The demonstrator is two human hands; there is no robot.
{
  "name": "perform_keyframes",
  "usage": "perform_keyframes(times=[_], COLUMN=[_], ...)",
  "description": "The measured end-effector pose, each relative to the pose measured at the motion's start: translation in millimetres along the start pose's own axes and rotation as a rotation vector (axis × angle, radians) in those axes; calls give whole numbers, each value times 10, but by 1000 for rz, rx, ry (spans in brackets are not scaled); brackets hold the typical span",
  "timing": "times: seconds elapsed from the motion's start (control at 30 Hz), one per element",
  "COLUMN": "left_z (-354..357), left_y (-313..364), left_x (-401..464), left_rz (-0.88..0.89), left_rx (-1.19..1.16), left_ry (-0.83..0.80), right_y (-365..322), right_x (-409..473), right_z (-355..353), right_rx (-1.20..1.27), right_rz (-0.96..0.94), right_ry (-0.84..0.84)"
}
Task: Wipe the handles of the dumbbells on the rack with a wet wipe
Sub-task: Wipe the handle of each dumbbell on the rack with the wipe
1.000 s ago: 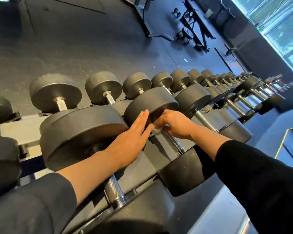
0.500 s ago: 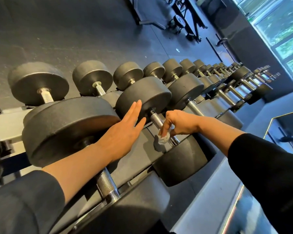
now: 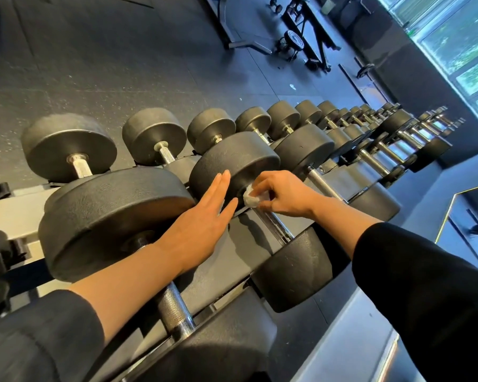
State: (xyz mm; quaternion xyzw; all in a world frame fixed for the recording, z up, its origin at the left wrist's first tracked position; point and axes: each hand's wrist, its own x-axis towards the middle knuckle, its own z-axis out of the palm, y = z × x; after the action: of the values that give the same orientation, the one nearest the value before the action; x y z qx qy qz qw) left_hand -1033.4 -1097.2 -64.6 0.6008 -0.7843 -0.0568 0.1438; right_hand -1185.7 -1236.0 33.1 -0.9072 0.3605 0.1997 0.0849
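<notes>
While right hand (image 3: 283, 195) pinches wet wipe (image 3: 251, 199) against handle (image 3: 271, 223), left hand (image 3: 202, 221) lies flat, fingers straight; wipe could slip off the knurling near rack's front edge.

Black round-headed dumbbells (image 3: 233, 166) with knurled steel handles (image 3: 271, 221) lie side by side across a long rack (image 3: 213, 260). A crumpled white wet wipe (image 3: 251, 199) sits bunched against one handle's far end.

Ahead of you lies a dark speckled rubber floor (image 3: 100, 64). At its far end stands a black weight bench frame (image 3: 312, 37) with a plate (image 3: 294, 40) beside it, and windows (image 3: 458, 45) showing greenery on your right.
</notes>
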Motion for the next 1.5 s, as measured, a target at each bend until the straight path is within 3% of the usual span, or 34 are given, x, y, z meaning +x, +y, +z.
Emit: perform_keyframes(times=[0.13, 0.33, 0.43, 0.5, 0.7, 0.9, 1.07, 1.17, 1.33, 1.5], left_z=[7, 17, 39, 4, -135, -341, -366, -369, -298, -199], left_y=[6, 4, -4, 9, 65, 257, 374, 532, 799, 996], left_x=[14, 22, 18, 14, 31, 275, 585, 686, 829, 919], left_rz=[34, 39, 32, -9, -65, -117, -254, -341, -520, -664], left_rx=[22, -6, -90, -197, -295, -167, -139, -83, -100, -163], left_ry=[-21, -14, -19, 9, 36, 6, -12, -18, 91, 195], right_y=[13, 86, 114, 129, 369, 671, 729, 773, 892, 930], right_x=[-6, -172, -221, -235, -195, 38, 177, 237, 209, 141], right_z=[-64, -131, -118, -113, -123, -21, 73, 254, 406, 441], right_rx=[41, 216, 276, 301, 295, 158, 213, 346, 803, 870], right_rz=[40, 132, 147, 147, 96, -9, -256, -322, -303, -320], right_ry=[-21, -295, -350, -321, 44, -23, 73, 144, 144, 10])
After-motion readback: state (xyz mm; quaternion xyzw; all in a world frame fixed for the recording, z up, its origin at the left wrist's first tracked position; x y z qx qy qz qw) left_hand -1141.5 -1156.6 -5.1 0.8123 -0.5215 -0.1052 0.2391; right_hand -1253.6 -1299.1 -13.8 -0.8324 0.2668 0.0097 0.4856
